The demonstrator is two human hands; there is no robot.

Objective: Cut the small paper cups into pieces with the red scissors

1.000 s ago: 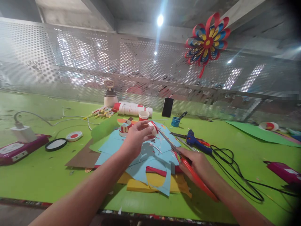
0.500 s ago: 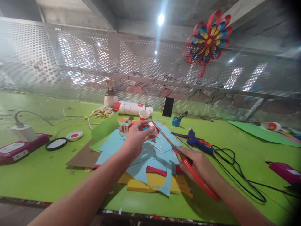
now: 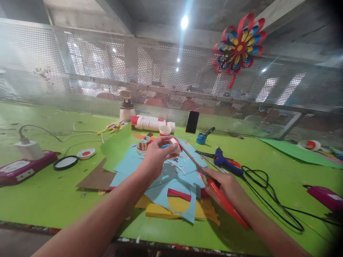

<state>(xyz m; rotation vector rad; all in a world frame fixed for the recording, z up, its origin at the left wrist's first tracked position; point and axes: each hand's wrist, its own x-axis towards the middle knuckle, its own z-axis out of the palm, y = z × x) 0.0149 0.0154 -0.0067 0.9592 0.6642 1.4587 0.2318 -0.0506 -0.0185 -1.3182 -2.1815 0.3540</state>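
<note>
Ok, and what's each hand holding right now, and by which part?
The right hand holds the scissors by the red handles. The left hand pinches a small white-and-red piece by its left side; the fingers hide the exact spot.

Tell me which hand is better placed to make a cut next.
Right, most likely: the right hand grips the red-handled scissors, their blades already beside the white-and-red piece. The left hand holds that piece, so it seems better suited to steadying.
</note>
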